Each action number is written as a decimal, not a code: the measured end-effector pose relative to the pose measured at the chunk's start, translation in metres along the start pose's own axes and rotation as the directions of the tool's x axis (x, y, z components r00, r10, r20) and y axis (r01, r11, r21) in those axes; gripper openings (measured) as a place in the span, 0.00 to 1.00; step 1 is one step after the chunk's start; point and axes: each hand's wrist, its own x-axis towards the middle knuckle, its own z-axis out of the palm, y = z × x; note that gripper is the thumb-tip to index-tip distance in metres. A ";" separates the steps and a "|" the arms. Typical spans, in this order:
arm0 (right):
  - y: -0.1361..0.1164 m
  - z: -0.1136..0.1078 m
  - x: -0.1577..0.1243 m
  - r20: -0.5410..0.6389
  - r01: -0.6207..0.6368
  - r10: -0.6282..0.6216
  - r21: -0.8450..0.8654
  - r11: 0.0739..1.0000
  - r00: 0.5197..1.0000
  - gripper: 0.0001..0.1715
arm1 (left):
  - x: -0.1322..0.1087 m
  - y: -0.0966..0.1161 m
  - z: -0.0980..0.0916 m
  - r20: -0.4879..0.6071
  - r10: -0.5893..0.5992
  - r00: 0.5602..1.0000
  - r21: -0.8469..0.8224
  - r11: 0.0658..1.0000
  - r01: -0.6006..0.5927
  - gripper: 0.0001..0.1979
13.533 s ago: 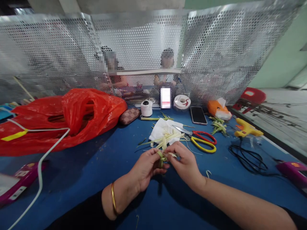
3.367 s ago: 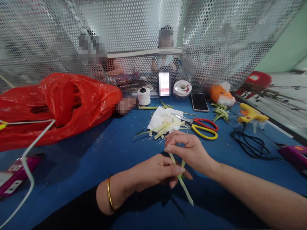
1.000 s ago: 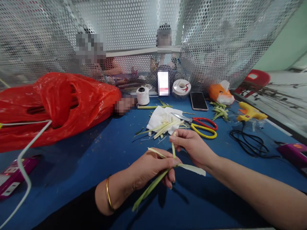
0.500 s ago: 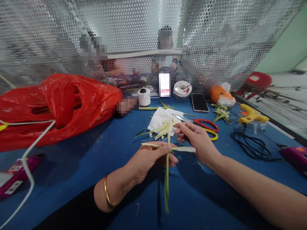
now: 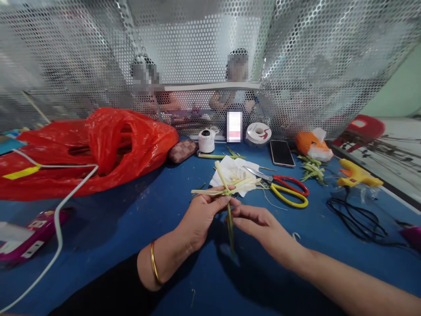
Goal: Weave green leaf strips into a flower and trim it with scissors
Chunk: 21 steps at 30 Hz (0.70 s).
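Observation:
My left hand (image 5: pixel 208 213) pinches several pale green leaf strips (image 5: pixel 221 174) where they cross in a knot, its thumb on top near the crossing. One strip points away from me, one to the left, and a darker green end hangs down toward me. My right hand (image 5: pixel 258 224) is close beside it, with thumb and fingertips closed around the hanging end just below the crossing. Behind the strips, more cut strips lie on a crumpled white tissue (image 5: pixel 241 184). Scissors (image 5: pixel 289 201) with red and yellow handles rest with their blades on that tissue.
A red plastic bag (image 5: pixel 144 136) and checkered pouch (image 5: pixel 183 151) lie left, near a white cable (image 5: pixel 58 221). Behind stand a thread spool (image 5: pixel 206 142), lit phone (image 5: pixel 234 127) and ribbon roll (image 5: pixel 258 132). Right are a dark phone (image 5: pixel 282 153) and yellow glue gun (image 5: pixel 358 174).
My right hand has come down from the upper strip to the hanging end below the crossing. The strip that pointed right no longer shows there. The camera view has shifted slightly.

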 end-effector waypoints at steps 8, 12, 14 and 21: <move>0.012 0.002 0.000 0.011 0.237 -0.247 -0.327 0.915 0.969 0.13 | -0.001 -0.007 0.003 -0.019 -0.024 1.000 -0.014 1.000 0.024 0.16; 0.009 -0.004 0.001 0.122 0.338 -0.315 -0.390 0.857 0.941 0.12 | -0.001 -0.005 0.004 -0.049 -0.023 0.999 -0.039 0.999 0.021 0.17; 0.010 -0.004 0.001 0.156 0.361 -0.325 -0.406 0.840 0.933 0.12 | -0.001 -0.005 0.004 -0.054 -0.031 0.998 -0.047 0.998 0.028 0.18; 0.011 -0.003 0.000 0.175 0.380 -0.343 -0.563 0.734 0.923 0.18 | 0.001 -0.003 0.001 -0.065 -0.093 0.994 -0.069 0.994 0.088 0.18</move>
